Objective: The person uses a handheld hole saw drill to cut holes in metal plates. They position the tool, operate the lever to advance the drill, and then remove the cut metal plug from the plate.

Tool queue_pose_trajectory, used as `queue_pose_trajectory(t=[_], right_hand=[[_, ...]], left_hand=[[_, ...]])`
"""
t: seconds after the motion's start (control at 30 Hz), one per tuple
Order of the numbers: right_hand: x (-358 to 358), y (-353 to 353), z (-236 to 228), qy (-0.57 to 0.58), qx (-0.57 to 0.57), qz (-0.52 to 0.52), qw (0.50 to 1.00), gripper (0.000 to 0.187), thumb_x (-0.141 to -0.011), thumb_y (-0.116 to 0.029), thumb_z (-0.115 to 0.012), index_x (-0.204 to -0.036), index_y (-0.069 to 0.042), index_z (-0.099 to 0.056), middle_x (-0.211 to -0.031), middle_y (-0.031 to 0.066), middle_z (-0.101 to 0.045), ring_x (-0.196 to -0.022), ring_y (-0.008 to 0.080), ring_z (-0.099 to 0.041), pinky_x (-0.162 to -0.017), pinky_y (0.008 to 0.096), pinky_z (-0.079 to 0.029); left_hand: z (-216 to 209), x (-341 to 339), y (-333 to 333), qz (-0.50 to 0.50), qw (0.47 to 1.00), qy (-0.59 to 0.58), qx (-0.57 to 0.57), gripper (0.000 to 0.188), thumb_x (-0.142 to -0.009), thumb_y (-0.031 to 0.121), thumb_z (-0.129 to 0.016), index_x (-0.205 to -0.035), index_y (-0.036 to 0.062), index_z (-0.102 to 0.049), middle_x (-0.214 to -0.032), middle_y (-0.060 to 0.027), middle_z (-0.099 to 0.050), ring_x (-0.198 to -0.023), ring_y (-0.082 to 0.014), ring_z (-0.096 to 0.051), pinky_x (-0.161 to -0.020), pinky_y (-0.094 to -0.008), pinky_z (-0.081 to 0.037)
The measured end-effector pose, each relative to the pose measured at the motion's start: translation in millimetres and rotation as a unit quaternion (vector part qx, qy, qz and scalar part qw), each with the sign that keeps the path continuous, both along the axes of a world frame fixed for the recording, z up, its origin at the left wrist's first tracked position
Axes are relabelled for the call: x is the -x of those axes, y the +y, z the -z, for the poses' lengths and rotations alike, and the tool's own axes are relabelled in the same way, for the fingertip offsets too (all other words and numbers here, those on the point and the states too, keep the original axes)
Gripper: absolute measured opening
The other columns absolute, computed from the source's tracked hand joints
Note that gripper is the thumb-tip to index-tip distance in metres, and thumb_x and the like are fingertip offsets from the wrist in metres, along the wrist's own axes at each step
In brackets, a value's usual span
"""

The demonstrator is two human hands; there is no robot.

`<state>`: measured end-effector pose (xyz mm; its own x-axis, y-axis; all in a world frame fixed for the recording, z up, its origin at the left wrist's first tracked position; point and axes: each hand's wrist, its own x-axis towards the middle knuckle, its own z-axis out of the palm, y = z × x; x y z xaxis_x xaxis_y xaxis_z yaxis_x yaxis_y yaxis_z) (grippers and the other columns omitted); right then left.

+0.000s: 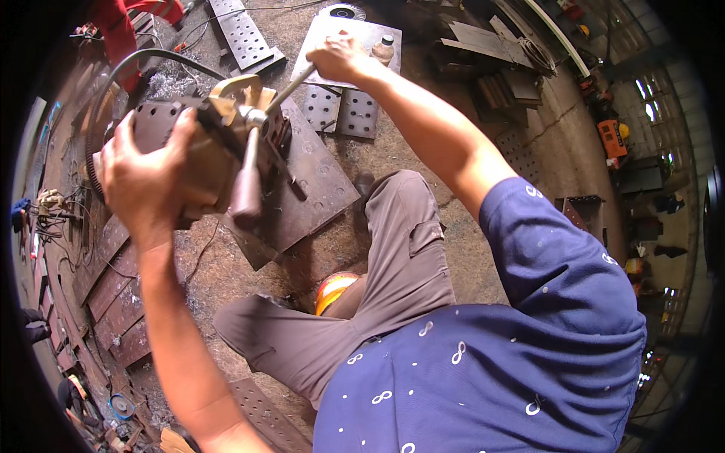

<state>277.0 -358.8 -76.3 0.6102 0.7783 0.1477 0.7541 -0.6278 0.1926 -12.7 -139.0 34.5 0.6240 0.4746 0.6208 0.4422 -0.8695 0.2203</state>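
A dark magnetic drill press (pixel 205 170) stands tilted in the view at left of centre, on a steel plate (pixel 321 185) with rows of round marks. My left hand (pixel 143 181) is wrapped over the drill's body, thumb and fingers on either side. My right hand (pixel 340 59) is closed in a fist round the far end of a feed lever (pixel 293 89), which runs out from the drill's hub (pixel 255 117). Another lever with a thick brown grip (pixel 246 192) points toward me. The drill bit and the spot beneath it are hidden.
Beyond the right fist, a bottle (pixel 383 50) stands on a pale plate (pixel 362 34) near drilled plates (pixel 356 113). A black cable (pixel 151 53) arches behind the drill. Someone in red trousers (pixel 121 38) is at the far left. Steel plates (pixel 117 302) lie along the left.
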Motion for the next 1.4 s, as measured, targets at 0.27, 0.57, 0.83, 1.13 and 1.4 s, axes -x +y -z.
queue_pose_trajectory(t=[0.27, 0.57, 0.83, 1.13, 1.4], right_hand=[[56.1, -29.4, -33.8, -0.081, -0.015, 0.005, 0.997, 0.015, -0.08, -0.011, -0.064, -0.084, -0.011, -0.078, -0.08, 0.0121, -0.075, -0.075, 0.0278, -0.074, -0.073, 0.0453, -0.056], [44.7, -54.1, -8.5, -0.125, -0.036, 0.011, 0.991, 0.024, -0.094, -0.017, -0.057, -0.111, -0.019, -0.073, -0.111, 0.0084, -0.074, -0.121, 0.0248, -0.064, -0.105, 0.0683, -0.03], [100.5, -12.5, 79.4, -0.102, -0.381, 0.095, 0.914, 0.091, -0.09, -0.033, -0.065, -0.158, 0.011, -0.021, -0.164, 0.0372, -0.016, -0.157, 0.0505, -0.003, -0.117, 0.0771, -0.003], [102.6, -31.3, 192.1, 0.201, -0.326, 0.051, 0.922, 0.016, -0.101, -0.02, -0.062, -0.108, -0.008, -0.057, -0.094, 0.0215, -0.064, -0.092, 0.0421, -0.063, -0.082, 0.0513, -0.052], [30.9, -54.2, 87.4, 0.01, -0.135, 0.043, 0.99, 0.04, -0.095, -0.007, -0.054, -0.135, -0.014, -0.058, -0.146, 0.0207, -0.052, -0.144, 0.0518, -0.038, -0.111, 0.0549, -0.048]], left_hand=[[-0.4, -18.7, 40.7, 0.128, 0.989, 0.008, 0.069, 0.081, -0.074, 0.059, -0.084, -0.133, 0.0057, -0.066, -0.129, -0.022, -0.066, -0.121, -0.0363, -0.064, -0.105, -0.0452, -0.049], [2.9, -31.3, 29.2, 0.152, 0.987, 0.003, 0.056, 0.084, -0.075, 0.058, -0.085, -0.134, 0.0022, -0.065, -0.13, -0.0243, -0.065, -0.122, -0.0371, -0.064, -0.105, -0.0445, -0.048], [0.7, -23.7, 12.1, 0.088, 0.995, 0.029, 0.047, 0.087, -0.077, 0.066, -0.079, -0.136, 0.0046, -0.064, -0.131, -0.0259, -0.064, -0.123, -0.0394, -0.063, -0.105, -0.0469, -0.048], [15.0, -27.5, 9.4, 0.095, 0.994, 0.019, 0.044, 0.086, -0.076, 0.068, -0.079, -0.135, 0.0077, -0.065, -0.131, -0.0243, -0.064, -0.122, -0.039, -0.063, -0.104, -0.0483, -0.049], [32.1, -24.2, 9.0, 0.065, 0.997, 0.025, 0.044, 0.087, -0.075, 0.069, -0.078, -0.137, 0.0095, -0.064, -0.132, -0.0227, -0.064, -0.122, -0.0399, -0.062, -0.105, -0.0484, -0.048]])
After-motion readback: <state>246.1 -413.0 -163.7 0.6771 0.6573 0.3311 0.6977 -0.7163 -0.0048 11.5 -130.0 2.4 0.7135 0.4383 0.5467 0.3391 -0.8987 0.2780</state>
